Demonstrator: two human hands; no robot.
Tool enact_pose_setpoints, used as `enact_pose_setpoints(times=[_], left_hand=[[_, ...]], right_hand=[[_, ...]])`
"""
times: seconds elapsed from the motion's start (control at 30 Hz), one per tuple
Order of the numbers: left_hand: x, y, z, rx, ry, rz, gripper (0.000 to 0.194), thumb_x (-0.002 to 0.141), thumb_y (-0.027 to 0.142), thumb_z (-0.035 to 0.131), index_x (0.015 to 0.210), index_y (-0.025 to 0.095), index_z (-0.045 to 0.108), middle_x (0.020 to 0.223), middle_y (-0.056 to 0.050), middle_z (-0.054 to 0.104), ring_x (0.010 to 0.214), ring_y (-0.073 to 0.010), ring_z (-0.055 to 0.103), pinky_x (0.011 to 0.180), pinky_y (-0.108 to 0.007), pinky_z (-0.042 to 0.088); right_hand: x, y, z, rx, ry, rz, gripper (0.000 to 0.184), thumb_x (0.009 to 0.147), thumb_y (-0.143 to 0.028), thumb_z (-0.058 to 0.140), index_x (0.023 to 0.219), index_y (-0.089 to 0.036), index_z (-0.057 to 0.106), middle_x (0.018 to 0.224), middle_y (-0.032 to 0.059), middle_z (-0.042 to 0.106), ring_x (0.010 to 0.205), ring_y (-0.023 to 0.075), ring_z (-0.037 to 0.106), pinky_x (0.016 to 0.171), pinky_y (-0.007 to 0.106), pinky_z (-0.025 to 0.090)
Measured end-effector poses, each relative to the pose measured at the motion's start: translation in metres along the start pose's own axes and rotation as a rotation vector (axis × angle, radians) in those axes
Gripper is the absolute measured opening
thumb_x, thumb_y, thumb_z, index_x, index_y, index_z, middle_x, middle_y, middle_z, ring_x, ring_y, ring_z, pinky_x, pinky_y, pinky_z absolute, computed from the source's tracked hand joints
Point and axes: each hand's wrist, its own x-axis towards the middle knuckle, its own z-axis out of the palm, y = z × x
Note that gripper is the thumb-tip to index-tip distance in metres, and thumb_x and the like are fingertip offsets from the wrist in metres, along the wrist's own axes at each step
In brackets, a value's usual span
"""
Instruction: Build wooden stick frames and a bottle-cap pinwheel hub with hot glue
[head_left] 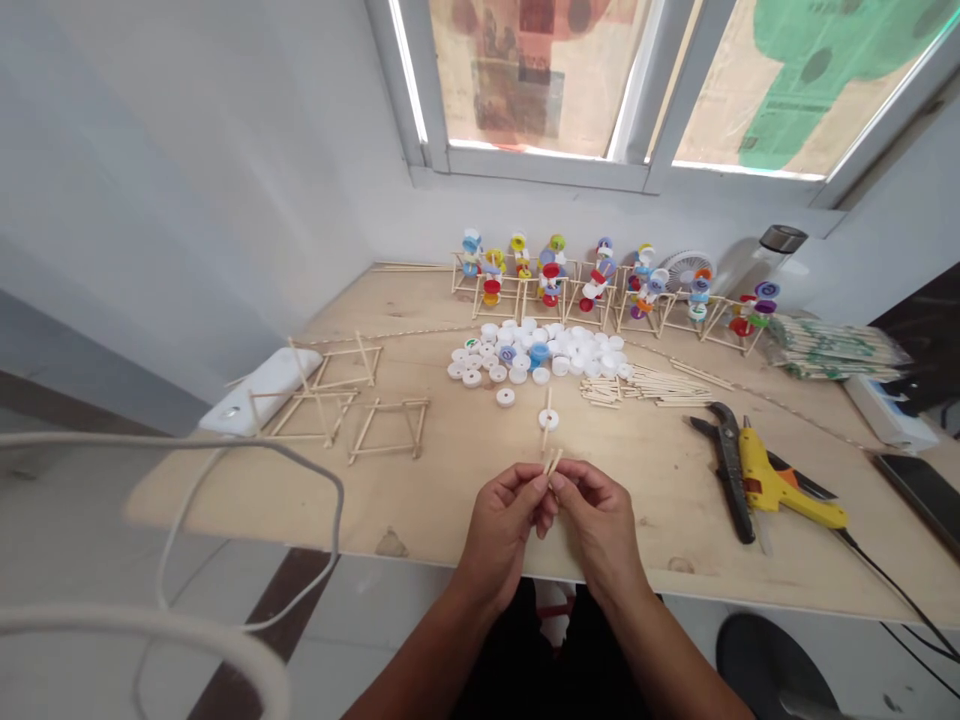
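My left hand (511, 510) and my right hand (589, 510) meet over the front of the table, both closed. Between their fingertips they pinch short wooden sticks (555, 462), whose upper ends poke out; the lower parts are hidden by the fingers. Just beyond lies a white bottle cap (549, 420) with a stick running through it, and a single white cap (505, 397) sits to its left. Farther back is a heap of mostly white caps (577, 350), with a pile of short cut sticks (667, 385) to its right.
Several stick frames with coloured caps (551, 285) line the wall. Bare stick frames (388, 428) and a white power strip (262, 390) are at left. Pliers-like cutters (729, 470), a yellow glue gun (780, 485), a phone (922, 500) and bagged sticks (832, 348) are at right.
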Motion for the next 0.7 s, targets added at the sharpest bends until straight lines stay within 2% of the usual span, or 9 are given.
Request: enact_pose_setpoints(times=[0.47,0.7], left_hand=[[0.012,0.008,0.003,0.036,-0.006,0.029,0.016,0.075,0.027,0.065,0.078,0.011,0.063,0.055,0.002,0.054,0.05,-0.0062,0.045,0.05,-0.019,0.036],[0.022,0.013,0.01,0.019,0.03,0.032,0.015,0.072,0.025,0.068,0.076,0.012,0.059,0.054,0.003,0.056,0.049,-0.0063,0.046,0.05,-0.019,0.036]], right_hand=[[0.012,-0.002,0.012,0.147,0.158,0.076,0.014,0.071,-0.027,0.071,0.076,-0.016,0.065,0.048,-0.0052,0.052,0.041,0.0086,0.046,0.045,0.024,0.038],[0.02,-0.006,0.014,0.256,0.182,0.131,0.014,0.069,-0.027,0.074,0.076,-0.016,0.068,0.049,-0.005,0.052,0.046,0.007,0.045,0.049,0.022,0.037]])
